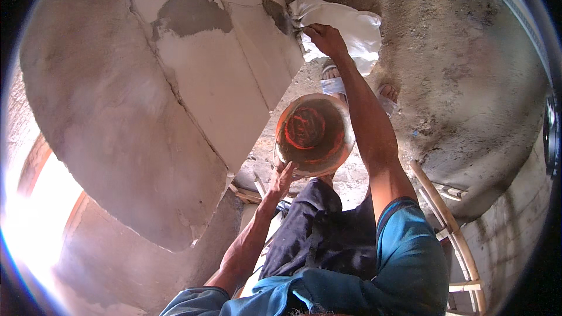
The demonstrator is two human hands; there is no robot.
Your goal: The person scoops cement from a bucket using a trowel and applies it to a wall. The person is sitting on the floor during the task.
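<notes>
My left hand [283, 178] grips the near-left rim of a round bucket [341, 155], which hangs in front of my legs. Its inside is grey-smeared, with orange-red showing around the bottom. My right arm stretches forward, and my right hand [326, 40] is closed at the far edge of a pale plastered surface [222, 64]. Whatever its fingers hold is too small to make out. Just left of that hand lies a dark damp patch [276, 15] on the surface. A larger grey damp patch [193, 14] spreads farther left.
A white sack [357, 26] lies beyond my right hand, near feet in sandals [331, 76]. A wooden ladder-like frame [448, 216] stands at my right. Rough grey wall [468, 70] curves along the right. Bright light enters through an opening [44, 216] at the left.
</notes>
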